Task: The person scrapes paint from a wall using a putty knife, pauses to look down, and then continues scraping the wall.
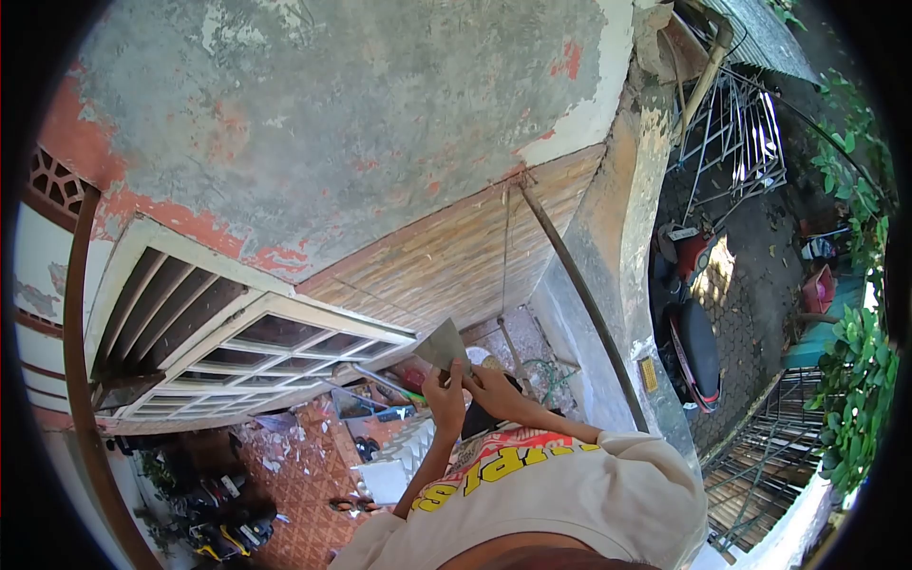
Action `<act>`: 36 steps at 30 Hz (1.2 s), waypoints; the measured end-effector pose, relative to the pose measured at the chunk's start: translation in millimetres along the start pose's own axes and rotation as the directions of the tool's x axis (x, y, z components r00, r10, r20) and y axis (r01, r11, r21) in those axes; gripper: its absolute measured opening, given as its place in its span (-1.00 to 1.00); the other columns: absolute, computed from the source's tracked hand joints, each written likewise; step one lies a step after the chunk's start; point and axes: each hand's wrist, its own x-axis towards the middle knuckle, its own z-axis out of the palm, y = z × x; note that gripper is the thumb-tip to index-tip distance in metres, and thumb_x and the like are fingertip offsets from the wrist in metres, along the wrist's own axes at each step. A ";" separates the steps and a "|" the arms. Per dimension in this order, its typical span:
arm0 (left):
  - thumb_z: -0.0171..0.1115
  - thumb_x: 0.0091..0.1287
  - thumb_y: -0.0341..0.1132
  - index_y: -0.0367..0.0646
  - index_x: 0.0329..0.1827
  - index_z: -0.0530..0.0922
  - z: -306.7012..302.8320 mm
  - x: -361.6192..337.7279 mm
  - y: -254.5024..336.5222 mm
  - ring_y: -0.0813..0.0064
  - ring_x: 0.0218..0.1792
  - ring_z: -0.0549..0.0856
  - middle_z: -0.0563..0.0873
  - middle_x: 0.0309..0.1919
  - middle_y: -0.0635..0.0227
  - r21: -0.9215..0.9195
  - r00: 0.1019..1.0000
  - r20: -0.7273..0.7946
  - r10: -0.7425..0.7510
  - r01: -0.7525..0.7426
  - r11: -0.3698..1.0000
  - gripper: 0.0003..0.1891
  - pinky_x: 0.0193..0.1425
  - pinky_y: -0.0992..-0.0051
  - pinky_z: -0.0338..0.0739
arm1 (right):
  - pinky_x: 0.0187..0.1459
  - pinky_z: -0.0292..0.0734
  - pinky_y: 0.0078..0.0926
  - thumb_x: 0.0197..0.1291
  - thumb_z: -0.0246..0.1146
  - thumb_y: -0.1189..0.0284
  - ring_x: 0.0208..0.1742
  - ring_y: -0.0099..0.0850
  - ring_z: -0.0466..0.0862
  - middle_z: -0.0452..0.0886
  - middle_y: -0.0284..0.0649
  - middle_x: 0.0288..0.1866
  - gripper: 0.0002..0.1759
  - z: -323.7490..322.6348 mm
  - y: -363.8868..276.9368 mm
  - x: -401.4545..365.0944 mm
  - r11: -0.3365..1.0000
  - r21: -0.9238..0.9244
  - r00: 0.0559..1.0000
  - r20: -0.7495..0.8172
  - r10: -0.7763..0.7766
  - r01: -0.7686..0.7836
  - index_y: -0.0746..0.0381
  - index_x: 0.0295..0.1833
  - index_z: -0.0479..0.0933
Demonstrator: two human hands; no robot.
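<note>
In front of my chest I hold a flat grey scraper (pixel 440 344) with a wide, straight-edged blade pointing up and away from me. My left hand (pixel 445 394) is closed at its lower end, with the thumb and fingers pressed together. From the other side my right hand (pixel 490 391) pinches the same lower part, its fingers meeting those of the left. Any handle is hidden behind the fingers. Beyond the blade stands a wall (pixel 361 104) with patchy grey plaster and leftover red and white paint.
Below left is a white-framed window (pixel 275 347). A brown pole (pixel 584 285) slants down on the right, and another pole (pixel 81 380) stands at left. Far below are a tiled floor (pixel 304 475) with paint flakes, sandals (pixel 351 505), and a parked motorbike (pixel 693 351) beyond the ledge.
</note>
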 end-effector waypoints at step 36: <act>0.25 0.45 -0.28 -0.38 -0.07 0.59 55.6 56.6 184.5 0.65 -0.33 0.64 0.74 -0.27 0.29 -0.193 0.917 0.285 0.278 -0.229 0.954 -0.74 -0.35 0.61 0.48 | -0.63 0.17 -0.74 0.48 0.11 0.42 -0.59 -0.71 0.34 0.54 -0.30 -0.35 -0.57 -63.5 -101.1 40.2 0.711 0.634 0.942 -0.310 -0.128 0.305 0.17 0.33 0.13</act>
